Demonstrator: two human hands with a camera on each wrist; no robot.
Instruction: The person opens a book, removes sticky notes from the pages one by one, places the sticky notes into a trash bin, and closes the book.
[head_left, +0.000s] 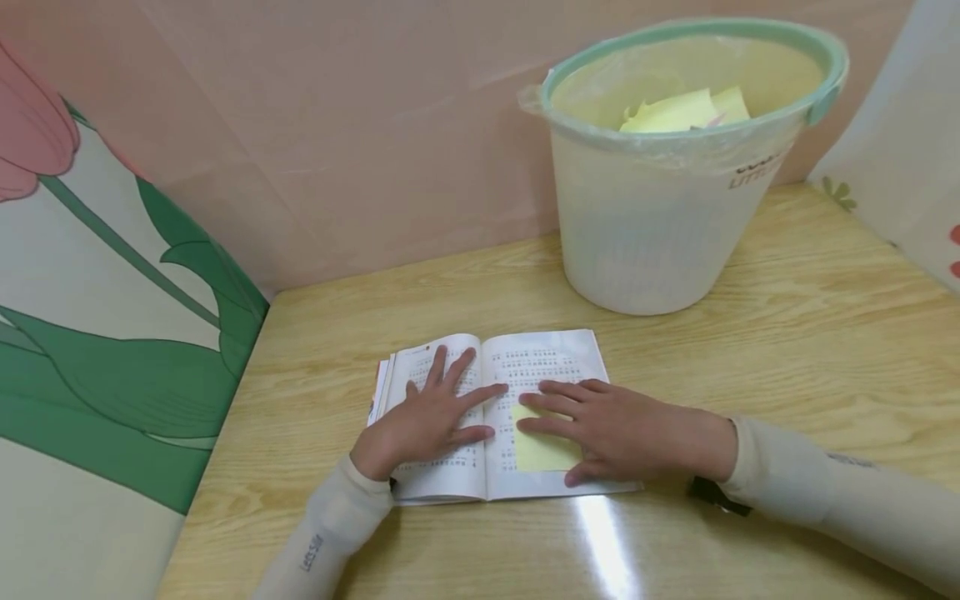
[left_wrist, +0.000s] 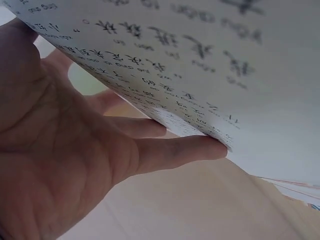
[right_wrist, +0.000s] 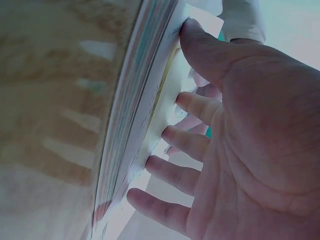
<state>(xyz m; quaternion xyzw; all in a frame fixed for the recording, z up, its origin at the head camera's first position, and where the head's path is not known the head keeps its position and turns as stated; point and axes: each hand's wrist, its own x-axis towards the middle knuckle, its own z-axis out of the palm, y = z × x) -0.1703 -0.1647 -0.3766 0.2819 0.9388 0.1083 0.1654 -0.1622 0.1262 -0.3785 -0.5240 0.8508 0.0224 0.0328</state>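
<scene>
An open book (head_left: 540, 350) with printed text lies on the wooden table. My left hand (head_left: 429, 421) rests spread on its left page, thumb reaching over to the gutter side; in the left wrist view its fingertips touch the printed page (left_wrist: 200, 90). On the right page lies a yellow sticky note (head_left: 542, 454), partly covered by my right hand (head_left: 618, 429). The right fingers are extended and press on the note and page. From the right wrist view, the right fingertips (right_wrist: 172, 135) meet the paper above the thick page edges (right_wrist: 132, 100).
A white bin (head_left: 645, 225) with a green rim and plastic liner stands behind the book to the right, yellow paper (head_left: 675, 112) inside. A pink wall covering (head_left: 360, 133) backs the table (head_left: 322, 333). A flower-printed panel (head_left: 97, 375) borders the left side.
</scene>
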